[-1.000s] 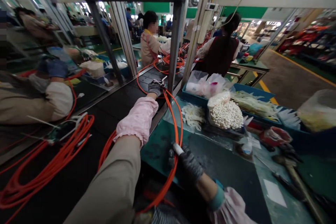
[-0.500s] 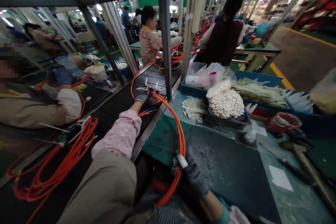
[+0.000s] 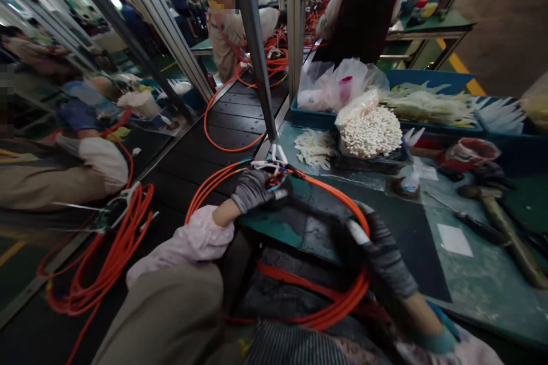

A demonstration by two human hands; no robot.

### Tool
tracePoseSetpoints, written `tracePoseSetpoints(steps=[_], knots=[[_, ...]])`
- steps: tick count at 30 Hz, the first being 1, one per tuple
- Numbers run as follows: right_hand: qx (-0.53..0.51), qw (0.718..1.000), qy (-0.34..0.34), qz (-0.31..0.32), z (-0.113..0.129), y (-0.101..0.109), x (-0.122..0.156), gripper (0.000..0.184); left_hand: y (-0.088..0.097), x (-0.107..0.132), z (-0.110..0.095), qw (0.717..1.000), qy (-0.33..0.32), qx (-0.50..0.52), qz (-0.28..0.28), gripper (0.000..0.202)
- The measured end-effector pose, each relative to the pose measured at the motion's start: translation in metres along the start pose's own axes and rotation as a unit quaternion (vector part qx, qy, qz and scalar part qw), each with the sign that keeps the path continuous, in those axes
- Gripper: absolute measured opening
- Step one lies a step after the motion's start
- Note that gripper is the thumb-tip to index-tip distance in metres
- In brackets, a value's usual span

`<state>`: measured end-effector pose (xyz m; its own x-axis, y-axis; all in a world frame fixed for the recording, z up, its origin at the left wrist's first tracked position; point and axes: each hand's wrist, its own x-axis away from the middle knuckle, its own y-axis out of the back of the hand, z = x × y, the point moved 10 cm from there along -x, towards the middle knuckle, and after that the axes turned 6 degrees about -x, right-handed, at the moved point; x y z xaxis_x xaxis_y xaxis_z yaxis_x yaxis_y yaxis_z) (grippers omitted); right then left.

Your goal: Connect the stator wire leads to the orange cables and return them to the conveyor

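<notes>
A large coil of orange cable (image 3: pixel 342 194) spans both my gloved hands, its lower loop hanging by my lap. My left hand (image 3: pixel 252 189), in a grey striped glove, is closed on the end of the coil where white connectors (image 3: pixel 277 155) and a dark bundle of wires show. On the far side, my right hand (image 3: pixel 381 239) wraps round the orange strands, with white tape on the thumb. The coil's upper part lies over the edge of the green work mat (image 3: pixel 274 228).
To the left, another orange cable coil (image 3: pixel 115 251) lies beside a co-worker's sleeve (image 3: pixel 103 165). White tubular pieces (image 3: pixel 370 131) and blue bins (image 3: pixel 428 77) stand at the back of the bench. A hammer (image 3: pixel 500 228) and a screwdriver (image 3: pixel 475 225) lie at right. A metal post (image 3: pixel 257 51) rises ahead.
My left hand has drawn the cable end off the black conveyor towards me, onto the bench edge. My right hand has moved right and slightly up, spreading the coil wider. The view has tilted down.
</notes>
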<state>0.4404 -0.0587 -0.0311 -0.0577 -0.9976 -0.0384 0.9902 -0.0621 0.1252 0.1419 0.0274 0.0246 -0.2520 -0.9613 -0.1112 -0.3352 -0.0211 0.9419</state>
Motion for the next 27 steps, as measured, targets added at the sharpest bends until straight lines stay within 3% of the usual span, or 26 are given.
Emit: tracePoseSetpoints(steps=[3, 6, 9, 11, 13, 15, 16, 18, 20, 23, 25, 27], knots=[[0.136, 0.982, 0.127, 0.011, 0.020, 0.020, -0.006, 0.044, -0.031, 0.009, -0.054, 0.985, -0.081, -0.127, 0.086, 0.047], [0.216, 0.955, 0.201, 0.027, 0.033, 0.028, -0.006, 0.038, -0.049, 0.021, -0.089, 0.970, -0.106, -0.186, 0.118, 0.051], [0.245, 0.939, 0.241, 0.022, 0.036, 0.035, -0.006, 0.032, -0.052, 0.038, -0.117, 0.963, -0.172, -0.171, 0.120, 0.054], [0.254, 0.933, 0.254, 0.014, 0.032, 0.039, -0.005, 0.028, -0.038, 0.049, -0.126, 0.962, -0.225, -0.127, 0.093, 0.050], [0.270, 0.927, 0.262, -0.004, 0.028, 0.044, -0.004, 0.026, -0.011, 0.050, -0.116, 0.973, -0.218, -0.074, 0.025, 0.043], [0.286, 0.919, 0.271, -0.026, 0.032, 0.046, -0.004, 0.025, 0.017, 0.040, -0.086, 0.989, -0.137, -0.030, -0.050, 0.051], [0.293, 0.915, 0.277, -0.033, 0.037, 0.045, -0.006, 0.025, 0.023, 0.033, -0.069, 0.994, -0.092, -0.006, -0.062, 0.060], [0.301, 0.906, 0.294, -0.047, 0.056, 0.038, -0.013, 0.026, 0.013, 0.015, -0.043, 0.997, -0.042, 0.061, -0.016, 0.069], [0.303, 0.899, 0.311, -0.060, 0.080, 0.026, -0.027, 0.029, -0.008, 0.000, -0.031, 0.988, -0.034, 0.144, 0.051, 0.061], [0.308, 0.897, 0.314, -0.048, 0.105, -0.002, -0.061, 0.038, -0.027, -0.014, -0.016, 0.971, -0.020, 0.235, 0.047, 0.052], [0.342, 0.896, 0.282, 0.017, 0.098, -0.028, -0.089, 0.045, -0.035, -0.017, -0.005, 0.961, -0.005, 0.275, 0.027, 0.054], [0.383, 0.886, 0.237, 0.112, 0.074, -0.046, -0.110, 0.048, -0.036, -0.016, 0.003, 0.952, -0.010, 0.307, 0.007, 0.060]])
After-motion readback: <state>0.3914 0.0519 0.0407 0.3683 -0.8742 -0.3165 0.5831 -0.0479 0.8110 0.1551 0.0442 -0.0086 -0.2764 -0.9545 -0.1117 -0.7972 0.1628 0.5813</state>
